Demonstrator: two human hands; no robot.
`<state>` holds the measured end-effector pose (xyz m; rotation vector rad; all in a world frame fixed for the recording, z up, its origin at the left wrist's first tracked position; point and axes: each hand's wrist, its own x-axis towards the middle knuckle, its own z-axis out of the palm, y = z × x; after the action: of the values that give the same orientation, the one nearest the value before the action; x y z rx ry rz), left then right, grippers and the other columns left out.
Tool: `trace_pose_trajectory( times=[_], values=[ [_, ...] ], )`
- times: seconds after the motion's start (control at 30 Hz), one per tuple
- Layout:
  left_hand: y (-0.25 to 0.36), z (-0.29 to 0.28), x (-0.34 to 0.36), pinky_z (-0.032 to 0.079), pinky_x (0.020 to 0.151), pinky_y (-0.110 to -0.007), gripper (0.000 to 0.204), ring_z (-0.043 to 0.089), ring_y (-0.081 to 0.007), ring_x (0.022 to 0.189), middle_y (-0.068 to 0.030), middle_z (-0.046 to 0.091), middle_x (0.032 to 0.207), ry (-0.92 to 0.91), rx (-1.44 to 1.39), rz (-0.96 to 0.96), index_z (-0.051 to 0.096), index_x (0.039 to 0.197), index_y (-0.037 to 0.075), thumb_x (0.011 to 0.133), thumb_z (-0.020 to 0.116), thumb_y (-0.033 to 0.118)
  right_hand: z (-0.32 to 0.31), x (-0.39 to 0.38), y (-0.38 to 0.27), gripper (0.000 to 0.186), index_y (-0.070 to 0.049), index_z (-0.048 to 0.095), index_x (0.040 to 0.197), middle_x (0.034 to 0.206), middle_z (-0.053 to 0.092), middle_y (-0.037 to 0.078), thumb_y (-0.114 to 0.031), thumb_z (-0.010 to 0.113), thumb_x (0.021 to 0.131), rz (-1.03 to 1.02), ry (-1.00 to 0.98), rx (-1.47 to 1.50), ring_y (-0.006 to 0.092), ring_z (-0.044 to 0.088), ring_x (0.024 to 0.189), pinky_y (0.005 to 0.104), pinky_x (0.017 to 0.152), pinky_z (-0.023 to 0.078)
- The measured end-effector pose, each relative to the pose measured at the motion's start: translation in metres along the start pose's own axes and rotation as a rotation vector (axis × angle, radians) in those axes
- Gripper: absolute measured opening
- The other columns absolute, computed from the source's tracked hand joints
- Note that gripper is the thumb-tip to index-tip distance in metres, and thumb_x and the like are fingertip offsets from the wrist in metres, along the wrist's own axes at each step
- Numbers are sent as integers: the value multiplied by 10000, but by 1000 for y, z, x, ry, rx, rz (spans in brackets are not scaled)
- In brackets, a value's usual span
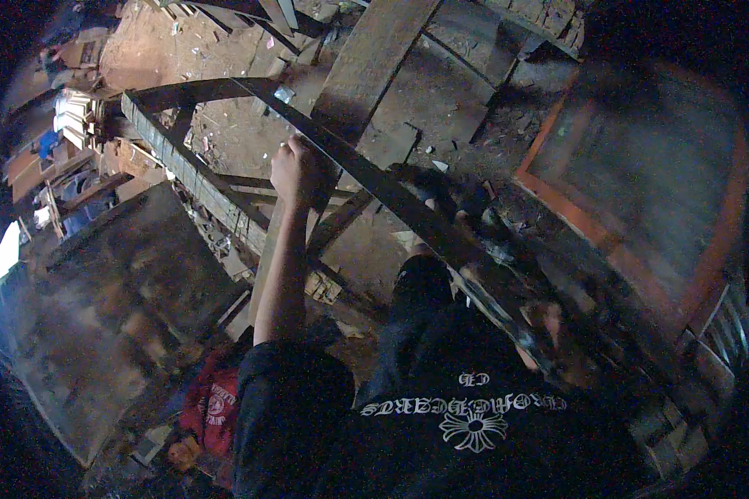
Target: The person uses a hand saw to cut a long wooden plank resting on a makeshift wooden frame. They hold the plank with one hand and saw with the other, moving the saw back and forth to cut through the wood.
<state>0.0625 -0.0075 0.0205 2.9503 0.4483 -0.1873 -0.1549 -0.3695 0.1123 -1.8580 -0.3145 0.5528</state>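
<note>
A long dark wooden plank (408,208) slants from the upper left down to the lower right, close in front of my body. My left hand (298,170) is a closed fist at the plank's left edge, partway along its far half; shadow hides part of its grip. My right hand (545,323) is dim and partly hidden at the near end, its fingers round the plank. Beyond and left of my left hand, a pale weathered beam (195,175) and crosspieces form a wooden frame on the ground.
A wide board (374,71) lies ahead on the littered dirt floor. To the right is a large dark panel with an orange border (545,137). A big dark sheet (125,308) lies left. A person in a red shirt (216,403) is at lower left, near stacked timber (79,116) farther off.
</note>
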Motion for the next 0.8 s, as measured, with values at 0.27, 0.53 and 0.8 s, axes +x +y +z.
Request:
trace_pose_trajectory(
  times=[0.27,0.53,0.8],
  values=[
    [16,-9,3,416,699,-450,542,547,-404,774,-220,582,787,-91,-160,-112,603,800,-1,823,256,415,23,96,13,165,-33,539,865,822,556,93,-109,560,720,-6,86,1,190,522,775,304,701,411],
    [14,-5,7,406,723,-459,453,537,-394,836,-213,577,873,-115,-108,-153,593,895,48,793,274,353,20,106,9,179,-33,537,871,824,556,98,-111,564,713,-19,65,-6,194,523,781,304,706,407],
    [13,-10,-1,395,751,-466,485,531,-397,839,-200,577,882,-47,-144,-126,597,867,38,796,254,373,-6,-42,-9,193,-33,535,878,827,556,103,-113,569,706,74,53,-42,197,524,787,304,711,403]
  ],
)
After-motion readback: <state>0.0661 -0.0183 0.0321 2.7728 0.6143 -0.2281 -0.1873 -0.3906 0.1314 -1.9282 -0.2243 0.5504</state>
